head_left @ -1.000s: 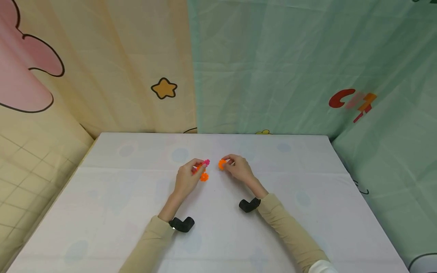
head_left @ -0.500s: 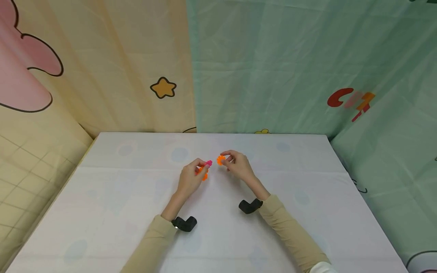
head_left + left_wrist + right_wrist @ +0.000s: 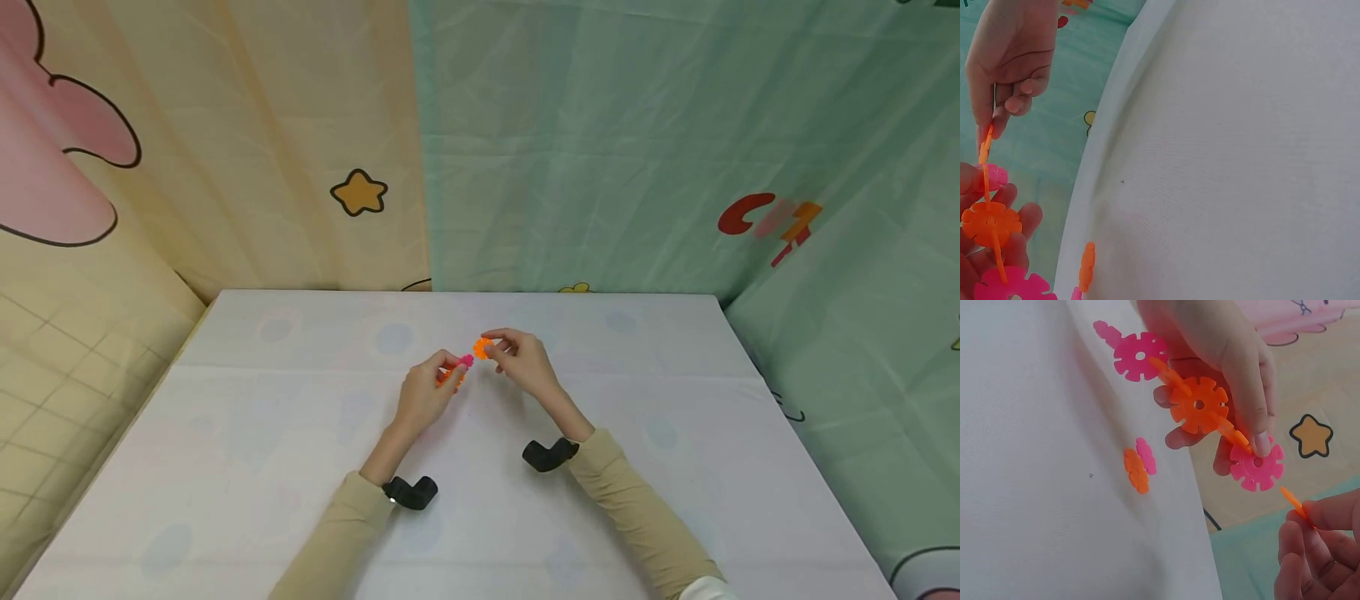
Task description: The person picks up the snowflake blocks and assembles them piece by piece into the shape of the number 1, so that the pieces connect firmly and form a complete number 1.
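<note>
My left hand [image 3: 423, 394] holds a chain of notched plastic discs, its thumb and fingers pinching the pink end disc [image 3: 1257, 464]. Behind that, the right wrist view shows an orange disc [image 3: 1199, 405] and another pink disc [image 3: 1140, 356], slotted together through edge-on orange discs. My right hand [image 3: 525, 365] pinches a loose orange disc [image 3: 482, 348] between thumb and fingertips. It sits just beyond the pink end disc, edge toward its rim, with a narrow gap in the right wrist view. Fingers partly cover the chain in the head view.
Lower in the right wrist view, another orange disc [image 3: 1136, 470] and pink disc [image 3: 1145, 455] appear against the white tablecloth [image 3: 600, 517]. Both wrists wear black camera mounts. A patterned curtain [image 3: 570, 167] stands behind the table's far edge.
My left hand has moved right with the chain, bringing the pink end disc closer to the loose orange disc. My right hand has lifted its disc slightly away and to the left.
</note>
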Demonstrator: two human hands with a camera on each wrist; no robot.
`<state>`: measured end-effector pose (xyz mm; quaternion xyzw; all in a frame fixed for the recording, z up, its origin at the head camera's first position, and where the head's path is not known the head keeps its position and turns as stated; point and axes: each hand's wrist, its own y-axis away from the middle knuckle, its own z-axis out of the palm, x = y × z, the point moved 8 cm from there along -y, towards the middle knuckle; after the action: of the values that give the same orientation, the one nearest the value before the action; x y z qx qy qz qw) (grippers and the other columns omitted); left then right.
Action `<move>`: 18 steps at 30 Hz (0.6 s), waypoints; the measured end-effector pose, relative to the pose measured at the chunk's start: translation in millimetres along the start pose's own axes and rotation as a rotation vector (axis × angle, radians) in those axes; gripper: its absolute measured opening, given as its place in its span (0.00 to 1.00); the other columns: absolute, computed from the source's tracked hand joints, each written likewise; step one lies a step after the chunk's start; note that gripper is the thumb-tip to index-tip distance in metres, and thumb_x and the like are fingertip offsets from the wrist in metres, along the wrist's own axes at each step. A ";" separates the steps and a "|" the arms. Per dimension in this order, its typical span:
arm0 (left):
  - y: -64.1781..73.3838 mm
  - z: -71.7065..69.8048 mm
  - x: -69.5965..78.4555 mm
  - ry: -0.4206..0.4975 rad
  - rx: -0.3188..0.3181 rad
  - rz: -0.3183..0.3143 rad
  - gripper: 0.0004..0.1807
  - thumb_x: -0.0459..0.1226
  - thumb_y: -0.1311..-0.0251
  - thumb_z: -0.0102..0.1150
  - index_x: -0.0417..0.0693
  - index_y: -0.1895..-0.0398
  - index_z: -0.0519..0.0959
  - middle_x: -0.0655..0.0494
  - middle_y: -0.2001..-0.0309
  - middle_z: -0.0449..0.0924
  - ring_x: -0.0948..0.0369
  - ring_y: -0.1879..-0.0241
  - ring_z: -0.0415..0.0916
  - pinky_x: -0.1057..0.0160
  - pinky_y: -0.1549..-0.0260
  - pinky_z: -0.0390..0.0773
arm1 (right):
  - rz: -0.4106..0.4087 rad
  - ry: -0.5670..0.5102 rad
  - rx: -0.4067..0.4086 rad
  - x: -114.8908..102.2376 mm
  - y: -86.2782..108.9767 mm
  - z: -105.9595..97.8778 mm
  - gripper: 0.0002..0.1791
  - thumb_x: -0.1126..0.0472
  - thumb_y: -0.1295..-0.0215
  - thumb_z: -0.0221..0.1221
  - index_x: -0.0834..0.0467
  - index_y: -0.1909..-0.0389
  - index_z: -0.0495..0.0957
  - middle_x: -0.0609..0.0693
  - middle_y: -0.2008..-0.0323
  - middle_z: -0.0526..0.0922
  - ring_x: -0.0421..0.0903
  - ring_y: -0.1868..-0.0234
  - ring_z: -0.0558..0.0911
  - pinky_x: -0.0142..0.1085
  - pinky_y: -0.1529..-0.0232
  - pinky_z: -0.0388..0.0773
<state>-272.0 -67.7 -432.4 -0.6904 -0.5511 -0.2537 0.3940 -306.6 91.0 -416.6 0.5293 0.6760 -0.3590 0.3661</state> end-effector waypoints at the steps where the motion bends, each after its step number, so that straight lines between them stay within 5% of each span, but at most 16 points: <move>1: 0.4 0.3 0.6 -0.001 0.000 0.002 0.06 0.41 0.37 0.60 0.48 0.62 0.79 0.54 0.67 0.84 0.64 0.78 0.78 0.68 0.78 0.73 | 0.000 -0.008 0.001 -0.7 0.7 -0.3 0.14 0.62 0.35 0.58 0.59 0.50 0.81 0.66 0.65 0.83 0.63 0.72 0.81 0.27 0.80 0.69; 12: 4.1 -0.5 9.8 -0.015 0.068 0.075 0.06 0.40 0.40 0.61 0.48 0.66 0.80 0.54 0.72 0.84 0.65 0.80 0.72 0.69 0.82 0.69 | -0.003 -0.046 0.046 -6.6 5.9 -3.8 0.14 0.61 0.36 0.59 0.59 0.51 0.81 0.67 0.66 0.83 0.66 0.74 0.81 0.27 0.82 0.69; 18: 3.5 0.5 10.8 0.003 0.063 0.035 0.07 0.42 0.38 0.61 0.49 0.64 0.81 0.54 0.68 0.85 0.64 0.79 0.76 0.69 0.81 0.71 | 0.014 -0.042 0.059 -6.2 9.3 -4.4 0.14 0.59 0.37 0.60 0.59 0.52 0.81 0.66 0.67 0.84 0.65 0.75 0.81 0.27 0.81 0.70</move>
<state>-265.8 -61.6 -425.1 -0.6869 -0.5460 -0.2305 0.4207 -297.0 93.7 -410.0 0.5371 0.6535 -0.3873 0.3667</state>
